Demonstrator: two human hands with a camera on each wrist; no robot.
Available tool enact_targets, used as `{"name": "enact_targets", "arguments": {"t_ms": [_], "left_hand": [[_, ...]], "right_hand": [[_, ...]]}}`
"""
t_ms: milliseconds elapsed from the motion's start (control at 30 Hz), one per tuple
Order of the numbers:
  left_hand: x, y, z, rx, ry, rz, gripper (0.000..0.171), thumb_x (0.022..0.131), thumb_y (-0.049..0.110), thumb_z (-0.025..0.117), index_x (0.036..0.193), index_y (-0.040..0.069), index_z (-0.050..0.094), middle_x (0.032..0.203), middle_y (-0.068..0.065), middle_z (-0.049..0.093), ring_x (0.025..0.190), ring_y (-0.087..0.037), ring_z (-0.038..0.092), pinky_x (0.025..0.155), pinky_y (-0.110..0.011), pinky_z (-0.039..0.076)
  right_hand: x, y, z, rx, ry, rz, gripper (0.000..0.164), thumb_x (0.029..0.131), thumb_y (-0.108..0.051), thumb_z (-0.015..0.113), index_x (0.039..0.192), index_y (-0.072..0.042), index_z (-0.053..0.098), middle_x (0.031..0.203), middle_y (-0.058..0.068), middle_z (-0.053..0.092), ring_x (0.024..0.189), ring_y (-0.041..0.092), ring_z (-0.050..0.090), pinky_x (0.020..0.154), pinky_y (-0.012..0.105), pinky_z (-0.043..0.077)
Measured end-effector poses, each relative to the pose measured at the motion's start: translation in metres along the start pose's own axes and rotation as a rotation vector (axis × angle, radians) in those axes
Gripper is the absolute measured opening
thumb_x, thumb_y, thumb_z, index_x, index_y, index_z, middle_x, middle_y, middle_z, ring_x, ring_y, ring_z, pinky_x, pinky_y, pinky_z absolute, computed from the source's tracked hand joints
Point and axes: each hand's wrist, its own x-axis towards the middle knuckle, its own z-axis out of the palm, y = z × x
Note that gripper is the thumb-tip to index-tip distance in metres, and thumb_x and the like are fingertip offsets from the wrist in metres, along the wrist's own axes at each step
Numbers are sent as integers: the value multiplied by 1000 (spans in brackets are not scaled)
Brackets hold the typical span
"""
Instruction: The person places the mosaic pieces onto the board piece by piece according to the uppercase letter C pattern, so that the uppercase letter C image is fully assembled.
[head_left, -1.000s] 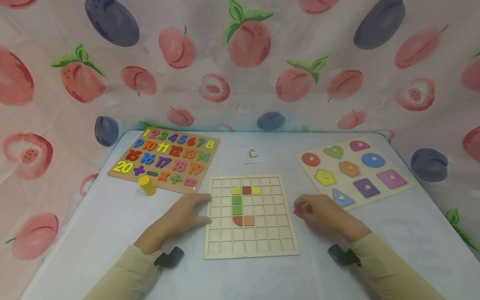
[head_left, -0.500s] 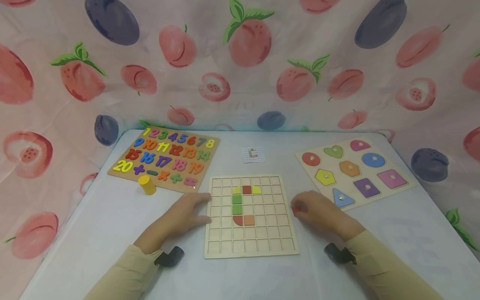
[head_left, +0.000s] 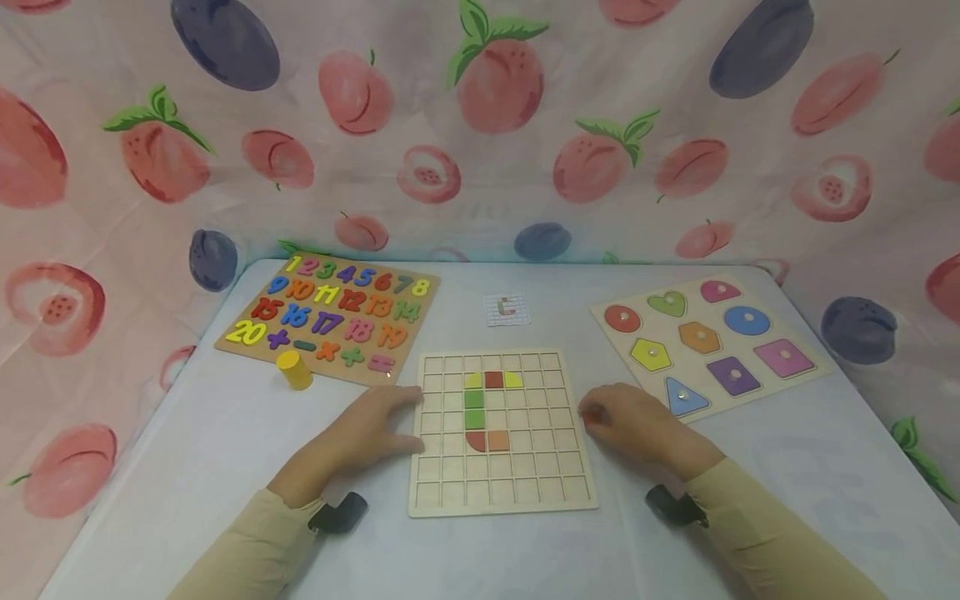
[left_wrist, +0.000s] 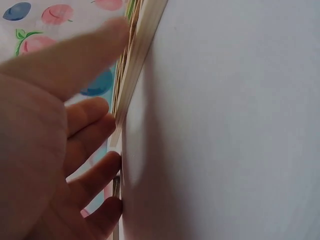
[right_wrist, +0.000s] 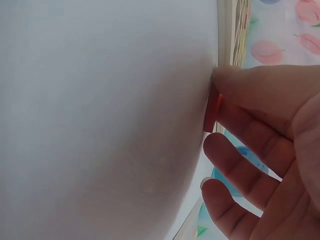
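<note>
A wooden grid board (head_left: 525, 487) lies flat in the middle of the table in the head view. Several coloured pieces sit in its squares, among them a red square (head_left: 493, 380), a green square (head_left: 474, 399) and an orange square (head_left: 498, 441). My left hand (head_left: 356, 437) rests at the board's left edge, thumb and fingers relaxed and apart. Just off the right edge, my right hand (head_left: 641, 425) pinches a small red piece (right_wrist: 212, 111) between thumb and index finger. Its outline is mostly hidden by the fingers; the right wrist view shows it nearly edge-on, close to the tabletop.
Behind the board lies a small printed card (head_left: 507, 310). A number puzzle board (head_left: 341, 321) is at the back left, with a yellow cylinder (head_left: 294, 371) by its front edge. To the right lies a shape puzzle board (head_left: 697, 367) with knobbed pieces.
My right hand has shifted slightly left toward the grid board, still pinching the red piece. The left hand and the pieces on the board look unmoved.
</note>
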Motion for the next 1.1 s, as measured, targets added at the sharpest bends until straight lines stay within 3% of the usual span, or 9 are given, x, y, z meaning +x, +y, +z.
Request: {"name": "enact_targets", "arguments": {"t_ms": [167,333,500,700,900,1100], "left_hand": [[-3,-1,-2,-6,-46,0,83,76,33,89,147,13,52,152,-4,47,141,-30,38,115,-51,32],[-5,-2,-2,-1,-81,3,88,74,33,90,149,15,48,157,-3,40,145,-31,31,117,-52,27],[-6,0,-2,1,-96,-13,91,73,34,91,150,16,48,158,-1,37,148,-31,26,118,-53,24],[-3,-2,-1,19,-78,-12,90,73,37,90,150,16,48,158,-1,39,147,-32,28,117,-54,25],[2,0,3,71,-35,-8,85,74,40,89,148,19,52,150,0,49,137,-28,41,112,-52,36],[7,6,2,5,-61,33,77,78,29,88,146,18,54,147,0,52,136,-24,43,113,-47,36]], "right_hand": [[1,1,1,-18,-3,4,13,88,-11,74,101,-10,72,98,0,70,96,23,64,92,46,54],[1,4,0,-13,10,40,13,89,-13,73,102,-11,72,102,2,71,101,25,65,93,46,53],[3,1,-5,0,28,33,14,89,-14,74,102,-11,72,100,1,70,95,22,64,89,45,55],[9,-14,-9,16,20,-28,12,87,-13,75,99,-10,73,93,-2,69,87,19,62,85,43,55],[15,-28,-6,27,-23,-14,12,88,-14,74,99,-12,74,89,-6,66,84,16,56,85,39,54],[19,-35,-5,46,-47,-27,7,86,-12,73,93,-14,71,80,-8,60,80,15,53,77,35,51]]}}
